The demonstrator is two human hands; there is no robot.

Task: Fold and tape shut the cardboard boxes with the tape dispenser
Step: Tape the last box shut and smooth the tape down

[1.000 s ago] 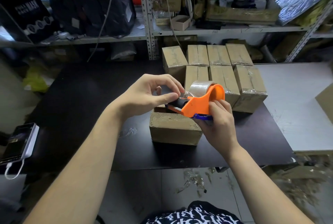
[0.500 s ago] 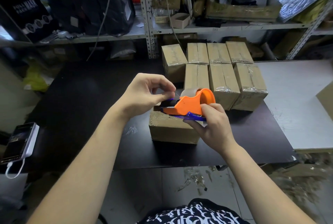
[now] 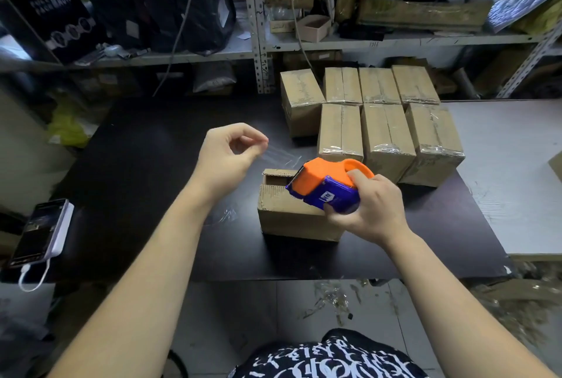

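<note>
the left hand (image 3: 229, 158), just left of centre, pinches the free end of a clear tape strip (image 3: 278, 154) between thumb and forefinger, with the other fingers loosely curled. the strip runs down and right to the orange and purple tape dispenser (image 3: 322, 184). the right hand (image 3: 372, 210) grips the dispenser with fingers wrapped round its body. the dispenser is over the one unsealed cardboard box (image 3: 289, 213) at the centre of the frame; whether it touches the box i cannot tell. seven taped boxes (image 3: 387, 134) stand close together, upper right of centre: four in the back row, three in front. all sit on a black bench (image 3: 137, 183), with a white surface (image 3: 511, 164) adjoining at right. one phone (image 3: 36, 231) with a white cable lies at the left edge. cluttered metal shelves (image 3: 258, 27) fill the top, and tape scraps (image 3: 334, 301) litter the floor at the bottom.
</note>
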